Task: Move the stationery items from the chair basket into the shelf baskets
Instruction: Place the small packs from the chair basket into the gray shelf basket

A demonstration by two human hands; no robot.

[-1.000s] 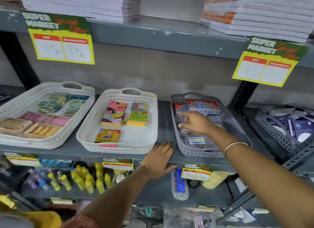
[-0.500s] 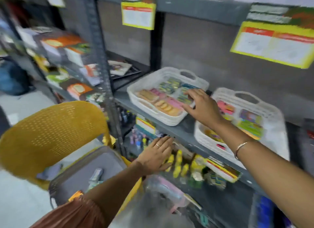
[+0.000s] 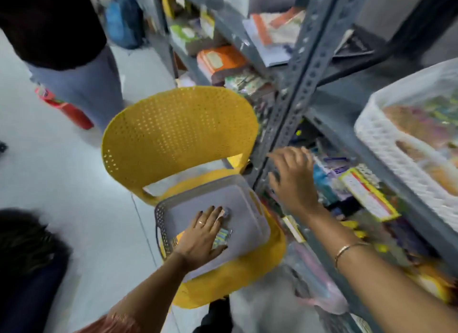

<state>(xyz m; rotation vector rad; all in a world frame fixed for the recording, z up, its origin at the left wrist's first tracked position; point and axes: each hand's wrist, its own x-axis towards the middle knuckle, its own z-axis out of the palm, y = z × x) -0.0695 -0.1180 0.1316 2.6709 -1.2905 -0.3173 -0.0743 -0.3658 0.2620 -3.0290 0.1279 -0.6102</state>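
A person's left hand, a ring on one finger, lies palm down with fingers spread inside a grey plastic basket that sits on the seat of a yellow perforated chair. The hand rests flat on small stationery packets on the basket floor; one pale item shows at the fingertips, and whether any of them is actually gripped cannot be told from this angle. The rest of the basket floor that shows is bare grey plastic.

To the right, the right hand, a thin bracelet on its wrist, is held open with fingers loosely extended and holds nothing. It hovers at the upright post of a grey metal shelving unit, in front of the blurred goods on a lower shelf, where a yellow-bordered price tag hangs from the shelf edge.

Higher at the right edge, a white lattice shelf basket stands on the shelf, holding blurred coloured packets too smeared to name. Beyond the chair back, further shelves carry stacked books and an orange package.

On the pale floor at left stands another person in dark top and grey trousers, with a red object beside their legs and a blue bag behind.
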